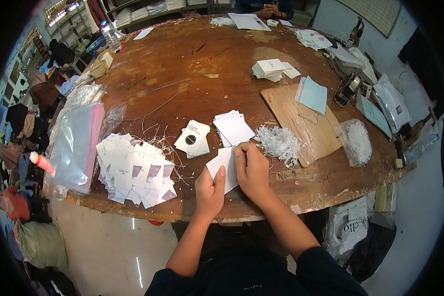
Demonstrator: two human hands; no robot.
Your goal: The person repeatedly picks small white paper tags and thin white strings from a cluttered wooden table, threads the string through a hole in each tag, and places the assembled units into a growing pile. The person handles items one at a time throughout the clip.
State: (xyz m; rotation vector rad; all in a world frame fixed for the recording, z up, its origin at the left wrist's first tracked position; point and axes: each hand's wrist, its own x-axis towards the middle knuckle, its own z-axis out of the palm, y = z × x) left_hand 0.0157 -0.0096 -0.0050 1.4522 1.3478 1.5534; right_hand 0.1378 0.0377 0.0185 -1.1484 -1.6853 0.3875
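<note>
Near the table's front edge, my left hand (210, 193) grips a blank white card tag (220, 161), its thumb flat on the face. The fingers of my right hand (252, 172) are closed in a pinch at the tag's upper edge; whether a string is between them is hidden. Just beyond lies a stack of blank white tags (234, 128), with a stack of printed tags (192, 139) to its left. A tangle of white hang-tag strings (278, 142) lies right of my hands. On the left spreads a heap of strung tags (132, 170).
Clear plastic bags (74, 148) lie at the left edge. A wooden board (301, 123) bears a light-blue notebook (313, 94), beside a bag of strings (357, 143). Further back sits another tag stack (270, 69). Across the table are a person's hands (269, 11).
</note>
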